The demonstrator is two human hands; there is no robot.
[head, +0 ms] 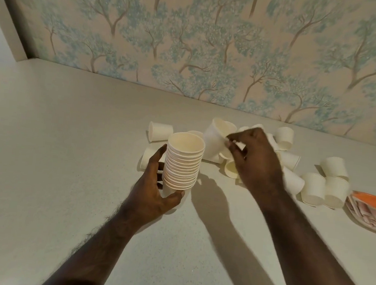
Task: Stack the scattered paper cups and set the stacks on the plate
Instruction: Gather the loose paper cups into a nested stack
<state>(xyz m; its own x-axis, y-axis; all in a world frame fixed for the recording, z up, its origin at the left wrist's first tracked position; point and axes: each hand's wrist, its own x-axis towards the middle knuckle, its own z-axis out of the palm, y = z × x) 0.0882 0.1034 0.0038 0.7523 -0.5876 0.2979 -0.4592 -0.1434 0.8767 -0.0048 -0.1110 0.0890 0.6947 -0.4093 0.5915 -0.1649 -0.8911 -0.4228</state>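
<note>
My left hand (157,192) grips the bottom of a tall stack of white paper cups (183,162), held upright just above the counter. To its right, my right hand (255,161) pinches the rim of a single white cup (214,140), tilted and lifted beside the stack's top. Several loose white cups (314,188) lie scattered on the counter behind and to the right of my hands, some upside down, some on their sides. A colourful patterned plate (369,215) sits at the right edge, partly cut off.
The pale speckled counter (65,152) runs back to a wall with tree-patterned wallpaper (216,41). A plain side wall (4,30) closes the far left corner. Two cups (160,131) lie left of the pile.
</note>
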